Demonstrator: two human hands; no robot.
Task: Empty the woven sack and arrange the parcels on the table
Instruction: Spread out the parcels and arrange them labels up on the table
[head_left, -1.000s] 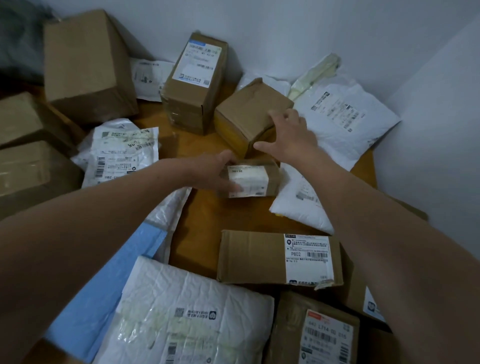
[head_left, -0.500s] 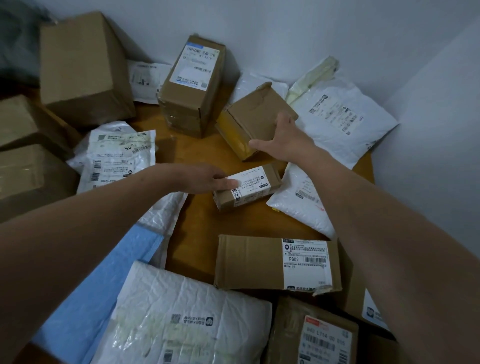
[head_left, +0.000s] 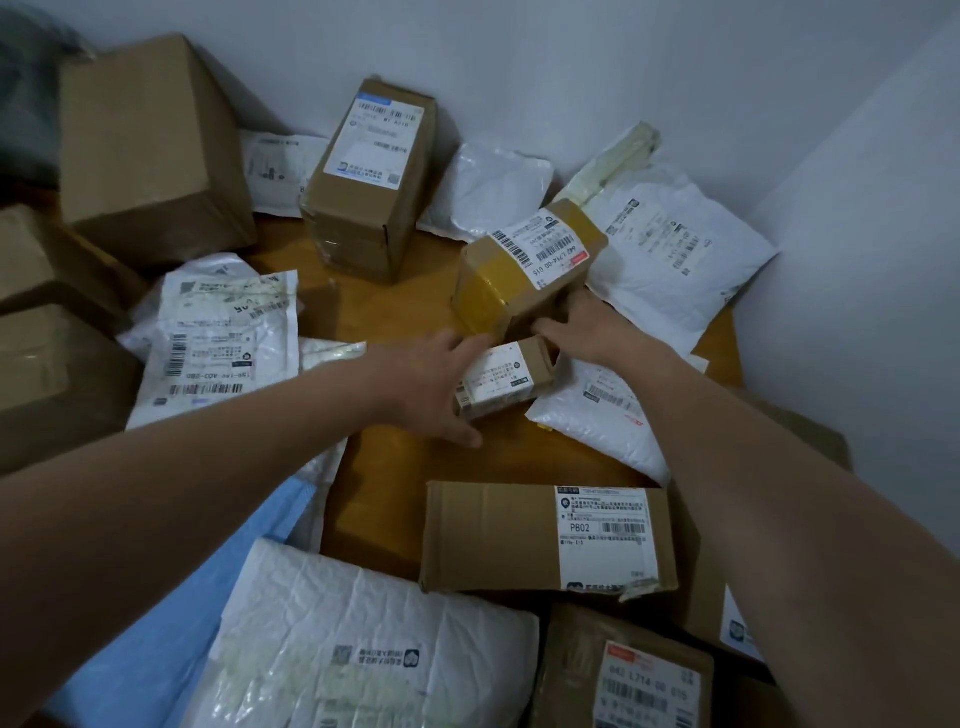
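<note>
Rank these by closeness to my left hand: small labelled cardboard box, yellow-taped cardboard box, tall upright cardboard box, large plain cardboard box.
1. Small labelled cardboard box, in the left hand's grip.
2. Yellow-taped cardboard box, just behind it, to the right.
3. Tall upright cardboard box, further back, centre.
4. Large plain cardboard box, far back left.

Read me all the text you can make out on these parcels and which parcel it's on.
"P802": label of the long flat cardboard box.
"642 L714-00 015": label of the brown box at the bottom edge.
"642-L714-00 015": label of the yellow-taped box, upside down.
Other labels, as on the tall box, the small box and the white mailers: too small or blurred.
</note>
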